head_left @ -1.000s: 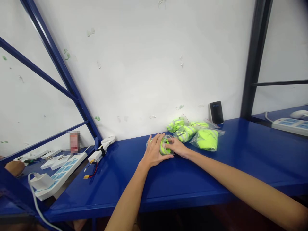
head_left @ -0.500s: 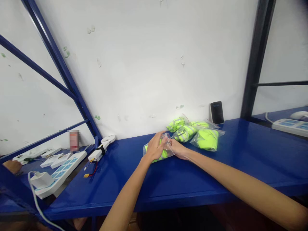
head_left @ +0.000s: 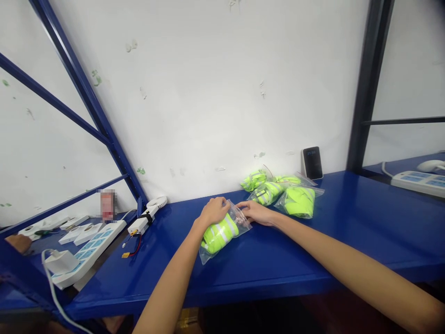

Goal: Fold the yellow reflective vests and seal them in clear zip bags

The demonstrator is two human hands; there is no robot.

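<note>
A clear zip bag [head_left: 219, 235] with a folded neon-yellow reflective vest in it lies on the blue table in front of me, its opening end pointing right. My left hand [head_left: 214, 211] is closed over the bag's far edge, fingertips curled onto the plastic. At the zip end, my right hand [head_left: 257, 213] pinches the plastic near the far corner; its fingertips are partly hidden. Just beyond my right hand, several similar bagged neon-yellow vests [head_left: 297, 201] lie in a cluster near the wall.
A small dark-screened clock [head_left: 312, 163] stands by the wall. To the left lie a white handheld fan [head_left: 156, 202] and a white device with loose wires [head_left: 139, 224]. A power strip [head_left: 91, 253] sits beyond the blue frame post [head_left: 120, 155]. Another person's hand [head_left: 19, 243] shows at far left.
The bag has turned and come down toward the table's near side, showing more of the vest. My left hand has shifted left to its far edge; my right hand stays at the zip end.
</note>
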